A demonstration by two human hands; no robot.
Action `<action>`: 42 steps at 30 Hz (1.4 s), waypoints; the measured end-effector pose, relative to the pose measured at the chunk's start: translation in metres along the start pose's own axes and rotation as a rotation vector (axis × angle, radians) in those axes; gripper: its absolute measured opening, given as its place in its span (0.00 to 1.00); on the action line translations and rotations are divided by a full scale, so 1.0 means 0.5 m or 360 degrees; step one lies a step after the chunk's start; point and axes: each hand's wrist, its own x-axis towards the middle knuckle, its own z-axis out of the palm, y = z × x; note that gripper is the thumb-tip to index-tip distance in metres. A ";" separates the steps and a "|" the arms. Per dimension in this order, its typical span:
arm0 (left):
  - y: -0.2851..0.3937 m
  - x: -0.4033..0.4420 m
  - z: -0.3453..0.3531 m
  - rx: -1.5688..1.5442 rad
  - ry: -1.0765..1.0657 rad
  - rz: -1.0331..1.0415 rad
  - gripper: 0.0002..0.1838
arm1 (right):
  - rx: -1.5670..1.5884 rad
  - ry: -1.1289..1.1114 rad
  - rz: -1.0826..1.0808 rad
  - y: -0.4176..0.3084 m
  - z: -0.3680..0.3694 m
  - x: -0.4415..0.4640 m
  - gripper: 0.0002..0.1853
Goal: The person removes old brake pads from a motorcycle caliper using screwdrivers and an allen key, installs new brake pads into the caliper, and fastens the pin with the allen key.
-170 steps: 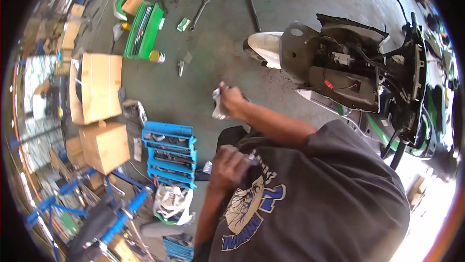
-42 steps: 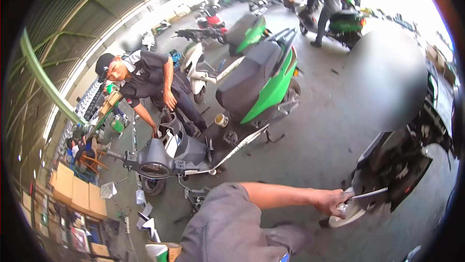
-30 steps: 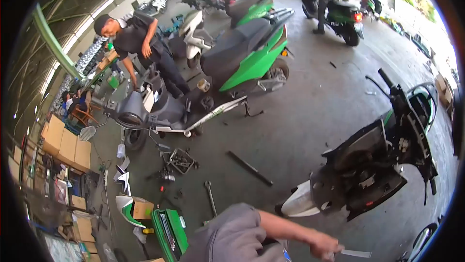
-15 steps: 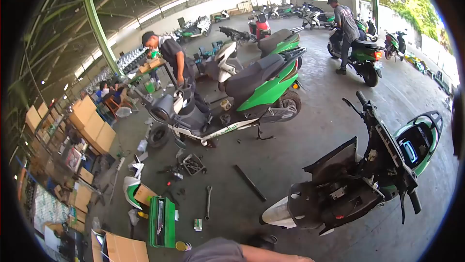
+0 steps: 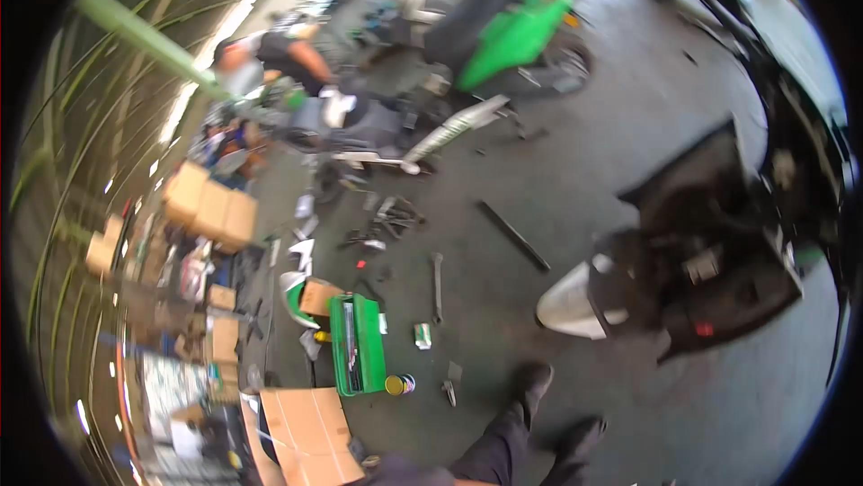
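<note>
Neither of my hands shows; only a thin sliver of skin appears at the bottom edge. My legs and dark shoes (image 5: 537, 380) are on the floor at the bottom. Nearest to them are a small metal tool (image 5: 449, 392), too blurred to name, and a round yellow-rimmed tin (image 5: 400, 384). Beside the tin stands an open green toolbox (image 5: 367, 347) with long items inside. A wrench (image 5: 438, 288) and a small green-and-white box (image 5: 422, 335) lie nearby. To the right stands a partly stripped scooter, its dark inner panel (image 5: 688, 207) exposed above a white front fender (image 5: 573, 304).
A dark bar (image 5: 514, 235) lies mid-floor. An open cardboard box (image 5: 310, 432) is at the lower left, with stacked cartons (image 5: 211, 207) beyond. A green scooter (image 5: 517, 27) stands at the back, where a person (image 5: 288, 59) bends over. Loose parts (image 5: 391, 216) lie on the floor.
My view has swung downward and tilted, with blur. My legs and shoes have come into sight, and the forearm at the bottom has nearly left the view. The person at the scooter bends lower.
</note>
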 end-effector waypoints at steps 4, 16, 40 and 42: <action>-0.009 -0.152 0.091 -0.0055 -0.0170 0.0009 0.16 | -0.0114 -0.0049 0.0054 0.020 0.088 -0.022 0.08; -0.402 0.077 -0.460 0.0456 0.2353 0.0376 0.14 | -0.2383 -0.1125 -0.1384 0.472 0.277 0.694 0.08; -0.674 0.626 -0.466 0.0774 0.1338 0.0923 0.21 | -0.2527 -0.0763 -0.1534 0.589 0.210 1.165 0.14; -0.726 0.724 -0.417 0.0576 0.1021 0.0742 0.26 | -0.2366 -0.0781 -0.1415 0.628 0.203 1.190 0.12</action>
